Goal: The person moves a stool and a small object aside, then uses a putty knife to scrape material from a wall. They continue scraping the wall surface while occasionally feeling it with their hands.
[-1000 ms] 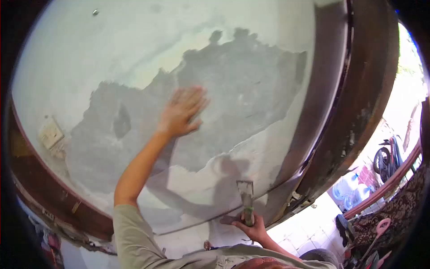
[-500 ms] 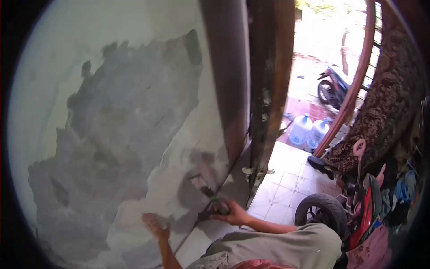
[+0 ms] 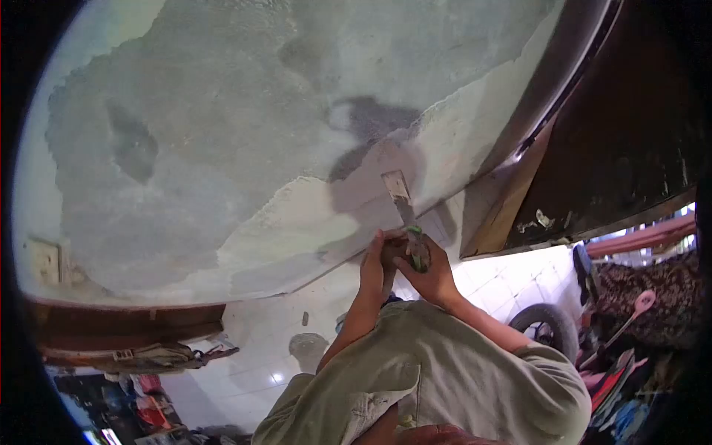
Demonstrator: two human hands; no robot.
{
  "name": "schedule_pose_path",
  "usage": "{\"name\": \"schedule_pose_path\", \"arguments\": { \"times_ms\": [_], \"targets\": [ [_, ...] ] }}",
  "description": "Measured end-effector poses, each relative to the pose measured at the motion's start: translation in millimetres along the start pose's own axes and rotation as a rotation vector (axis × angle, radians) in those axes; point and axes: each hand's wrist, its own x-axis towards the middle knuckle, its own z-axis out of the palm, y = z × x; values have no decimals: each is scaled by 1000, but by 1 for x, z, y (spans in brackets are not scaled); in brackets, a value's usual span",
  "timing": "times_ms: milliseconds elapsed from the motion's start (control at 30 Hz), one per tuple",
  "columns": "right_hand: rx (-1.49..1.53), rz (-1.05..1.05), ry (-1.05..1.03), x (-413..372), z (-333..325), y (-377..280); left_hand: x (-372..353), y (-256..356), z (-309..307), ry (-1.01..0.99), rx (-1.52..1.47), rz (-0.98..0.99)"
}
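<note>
My right hand [image 3: 434,276] is closed around the handle of a scraper [image 3: 401,196], a putty knife with a flat, stained blade and green on its grip. The blade points up toward the wall. My left hand [image 3: 377,259] is cupped against the right one beside the handle. A dark brown shape shows between the hands; what it is, I cannot make out. In front of me the pale wall [image 3: 300,211] carries a large, rough-edged grey plaster patch [image 3: 215,141]. Shadows of my head and hands fall across it.
A dark door [image 3: 615,163] stands at the right. A motorbike wheel [image 3: 552,326] and a patterned curtain [image 3: 653,297] are beyond it. Low at the left is a brown wooden ledge [image 3: 126,326]. On the tiled floor [image 3: 245,378] lie a small grey piece [image 3: 305,318] and a grey patch [image 3: 308,350].
My view has turned left and down. My left hand has left its spread position near the wall and come together with my right hand, which still grips the scraper.
</note>
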Motion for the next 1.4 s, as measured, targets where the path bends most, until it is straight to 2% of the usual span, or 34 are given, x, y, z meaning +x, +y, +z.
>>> {"name": "schedule_pose_path", "arguments": {
  "times_ms": [67, 100, 167, 233, 300, 333, 367, 433, 500, 567, 633, 667, 700, 767, 833, 867, 900, 967, 1000, 1067, 1200, 1267, 1400],
  "targets": [
    [-94, 3, -12, 9, 16, 7, 10, 10, -8, 32, -160, 99],
    [-94, 23, 11, 14, 25, 8, 12, 19, -8, 23, -154, 71],
    [-261, -390, 250, 26, 48, 5, 16, 43, -3, 15, -114, 171],
    [-248, -336, 321, 31, 60, -1, 27, 51, -17, 58, -85, 182],
    [-177, -208, 293, 38, 57, 1, 42, 62, -42, -19, 225, 256],
    [-84, -189, 260, 38, 52, 1, 45, 70, -46, -22, 321, 170],
    [15, -56, 301, 37, 50, 0, 48, 76, -43, -40, 334, 148],
    [149, 275, 242, 42, 40, -14, 59, 87, -30, -94, 851, 270],
    [149, 303, 339, 53, 41, -23, 74, 93, -15, -197, 835, 232],
    [152, 332, 431, 65, 47, -17, 84, 101, 6, -304, 1056, 143],
    [-123, -96, 600, 76, 56, 3, 107, 94, 7, -399, 1054, 116],
    [-58, 23, 522, 77, 53, -10, 121, 91, 10, -408, 1098, 38],
    [-57, 27, 540, 79, 55, -9, 130, 88, 13, -415, 1141, -38],
    [-27, -66, 512, 85, 56, -7, 136, 92, 29, -428, 1151, -72],
    [61, 0, 482, 89, 54, -15, 138, 104, 47, -491, 951, -297],
    [31, 7, 463, 89, 51, -24, 147, 97, 45, -441, 899, -320],
    [2, 12, 445, 90, 50, -28, 154, 97, 40, -442, 915, -326],
    [94, 7, 415, 96, 50, -25, 168, 105, 35, -511, 899, -511],
    [149, -5, 387, 98, 48, -27, 168, 105, 37, -507, 915, -515],
    [148, -79, 399, 101, 47, -33, 164, 104, 43, -596, 491, -516],
    [184, 34, 320, 102, 40, -44, 179, 103, 28, -697, 406, -535],
    [169, -97, 418, 106, 45, -40, 177, 104, 28, -654, 450, -472],
    [279, -54, 379, 118, 45, -40, 180, 98, 32, -650, 304, -469]
  ]
}}
